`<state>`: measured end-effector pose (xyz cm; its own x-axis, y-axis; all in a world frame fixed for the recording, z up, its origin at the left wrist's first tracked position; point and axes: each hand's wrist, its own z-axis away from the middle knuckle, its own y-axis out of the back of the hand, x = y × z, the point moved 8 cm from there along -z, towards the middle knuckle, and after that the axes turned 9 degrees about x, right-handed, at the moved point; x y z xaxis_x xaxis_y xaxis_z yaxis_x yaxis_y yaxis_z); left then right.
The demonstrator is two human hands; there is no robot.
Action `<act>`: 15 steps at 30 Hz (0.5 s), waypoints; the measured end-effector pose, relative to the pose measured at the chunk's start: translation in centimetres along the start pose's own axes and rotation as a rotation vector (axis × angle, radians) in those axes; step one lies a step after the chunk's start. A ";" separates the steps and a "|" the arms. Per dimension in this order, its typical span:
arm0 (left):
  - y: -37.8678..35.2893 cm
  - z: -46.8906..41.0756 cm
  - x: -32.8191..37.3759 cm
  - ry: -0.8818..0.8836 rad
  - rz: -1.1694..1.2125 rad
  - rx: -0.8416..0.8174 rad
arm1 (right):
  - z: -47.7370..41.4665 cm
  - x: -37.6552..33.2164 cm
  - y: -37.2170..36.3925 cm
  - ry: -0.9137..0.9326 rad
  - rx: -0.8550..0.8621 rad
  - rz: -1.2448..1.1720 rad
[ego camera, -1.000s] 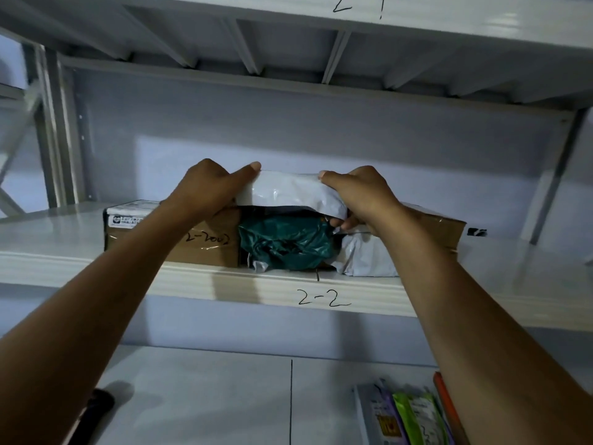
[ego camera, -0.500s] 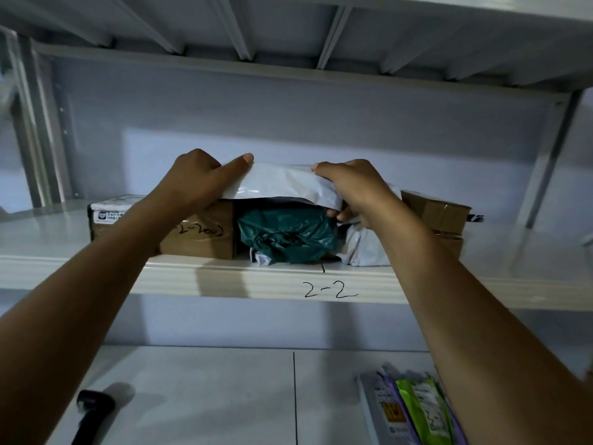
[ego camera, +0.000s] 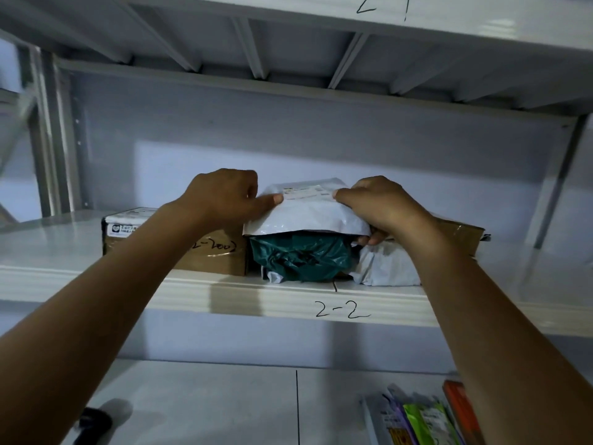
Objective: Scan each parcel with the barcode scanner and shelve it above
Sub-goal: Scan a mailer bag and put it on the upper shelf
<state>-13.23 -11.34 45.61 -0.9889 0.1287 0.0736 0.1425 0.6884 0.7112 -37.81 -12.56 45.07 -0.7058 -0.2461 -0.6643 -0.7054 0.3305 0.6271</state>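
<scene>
Left hand (ego camera: 224, 200) and right hand (ego camera: 382, 207) are gripping the mailer (ego camera: 308, 213) by its ends, thumbs on top, fingers curled, settling it onto the green bag (ego camera: 298, 255) just beneath them on the shelf (ego camera: 96, 284), while more parcels (ego camera: 423, 419) are lying well below my right wrist, probably awaiting scanning.

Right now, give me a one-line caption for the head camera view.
The left hand and right hand hold a white mailer atop a green bag on shelf 2-2, beside a cardboard box.
</scene>
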 end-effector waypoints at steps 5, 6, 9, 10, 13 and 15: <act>1.9 -1.5 2.4 -0.082 0.208 0.039 | 0.7 -5.6 3.4 0.295 0.291 0.522; 1.8 -2.1 3.3 -0.092 0.215 0.008 | 0.5 -6.9 3.6 0.334 0.319 0.490; 0.0 -3.7 5.9 -0.081 0.174 -0.171 | -2.0 -8.8 2.5 0.353 0.260 0.383; -0.8 -4.1 6.6 -0.071 0.139 -0.238 | -3.0 -8.7 1.7 0.321 0.208 0.395; -3.8 -5.0 7.8 -0.055 0.104 -0.409 | -5.7 -6.3 -1.5 0.207 0.008 0.500; -5.3 -5.0 7.9 -0.026 0.183 -0.490 | -6.4 -4.2 -3.9 0.165 -0.167 0.553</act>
<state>-21.97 -17.52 45.89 -0.9474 0.2378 0.2140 0.2707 0.2391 0.9325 -32.53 -18.63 48.07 -0.9625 -0.2211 -0.1572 -0.2215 0.3056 0.9260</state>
